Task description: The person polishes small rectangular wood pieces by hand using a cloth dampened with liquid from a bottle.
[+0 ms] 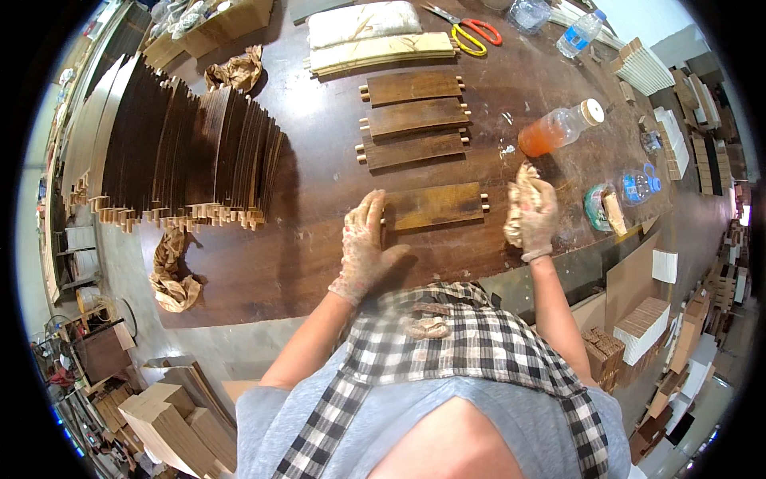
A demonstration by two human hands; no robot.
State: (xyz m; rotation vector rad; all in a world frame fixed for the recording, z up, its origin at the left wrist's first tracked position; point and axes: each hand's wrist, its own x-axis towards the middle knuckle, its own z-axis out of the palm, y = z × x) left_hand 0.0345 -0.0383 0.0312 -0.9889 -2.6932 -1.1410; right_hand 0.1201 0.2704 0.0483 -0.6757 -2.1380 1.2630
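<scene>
A brown-stained wooden slat (437, 206) with pale dowel pegs at its ends lies in front of me on the dark table. My left hand (365, 247), in a thin stained glove, rests at its left end, fingers stretched out and thumb apart. My right hand (539, 219), also gloved, is closed round a wad of crumpled brown paper (520, 209), to the right of the slat and apart from it. Beyond lie three similar slats in a column, the nearest being a dark slat (415, 149). A bottle of orange-red liquid (550, 134) lies tilted beyond my right hand.
A long row of dark slats (171, 144) stands on edge at the left. Crumpled paper (171, 271) lies near the table's front left. Pale slats (383, 53) and scissors (471, 36) lie at the back. A cut-open plastic container (598, 209) and water bottle (638, 185) are at right.
</scene>
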